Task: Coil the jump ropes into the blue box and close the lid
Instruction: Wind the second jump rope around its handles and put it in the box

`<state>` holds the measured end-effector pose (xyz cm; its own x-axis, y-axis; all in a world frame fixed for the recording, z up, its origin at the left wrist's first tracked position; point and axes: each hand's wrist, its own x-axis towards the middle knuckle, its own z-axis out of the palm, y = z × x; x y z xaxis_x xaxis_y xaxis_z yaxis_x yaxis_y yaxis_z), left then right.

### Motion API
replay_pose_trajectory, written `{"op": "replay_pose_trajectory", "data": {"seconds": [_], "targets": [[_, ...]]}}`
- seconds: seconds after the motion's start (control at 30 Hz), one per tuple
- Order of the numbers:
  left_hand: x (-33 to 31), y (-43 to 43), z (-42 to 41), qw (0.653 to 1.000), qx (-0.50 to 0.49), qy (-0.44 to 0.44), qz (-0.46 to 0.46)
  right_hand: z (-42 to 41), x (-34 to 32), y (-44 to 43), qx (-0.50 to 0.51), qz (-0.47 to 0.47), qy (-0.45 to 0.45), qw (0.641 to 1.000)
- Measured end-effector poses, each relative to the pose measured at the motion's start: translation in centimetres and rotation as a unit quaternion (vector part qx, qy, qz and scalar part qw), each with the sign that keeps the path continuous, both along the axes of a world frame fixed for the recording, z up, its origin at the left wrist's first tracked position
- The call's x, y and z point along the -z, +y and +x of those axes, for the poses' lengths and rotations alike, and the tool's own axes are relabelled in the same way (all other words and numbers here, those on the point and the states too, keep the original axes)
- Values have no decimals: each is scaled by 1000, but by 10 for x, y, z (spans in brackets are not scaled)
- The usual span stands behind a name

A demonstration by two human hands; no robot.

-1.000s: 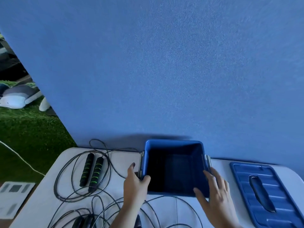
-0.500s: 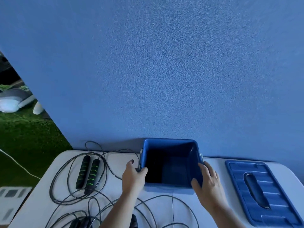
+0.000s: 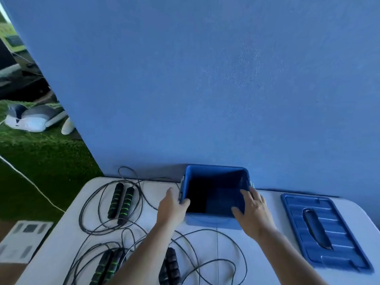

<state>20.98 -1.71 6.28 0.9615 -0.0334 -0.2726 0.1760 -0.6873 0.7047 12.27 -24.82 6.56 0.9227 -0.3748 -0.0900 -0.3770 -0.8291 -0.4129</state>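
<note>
Both bare forearms reach forward from the lower edge, converging slightly. The left grip (image 3: pixel 172 207) holds the left wall of the blue box (image 3: pixel 213 222), with the thumb hooked over the rim and the fingers outside. The right grip (image 3: pixel 254 215) holds the near right corner, fingers spread across the right rim and thumb lying over the near wall.
</note>
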Motion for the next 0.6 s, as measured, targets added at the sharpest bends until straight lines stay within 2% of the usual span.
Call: {"op": "replay_pose_trajectory", "data": {"seconds": [0.2, 0.37, 0.6], "targets": [[-14, 19, -17, 999, 11, -21, 26, 6, -14, 31, -51, -14, -15, 998], [-6, 51, -31, 1000, -6, -14, 9, 3, -21, 67, -104, -35, -41, 993], [14, 93, -61, 1000, -19, -5, 23, -12, -11, 124, -193, -5, -66, 979]]}}
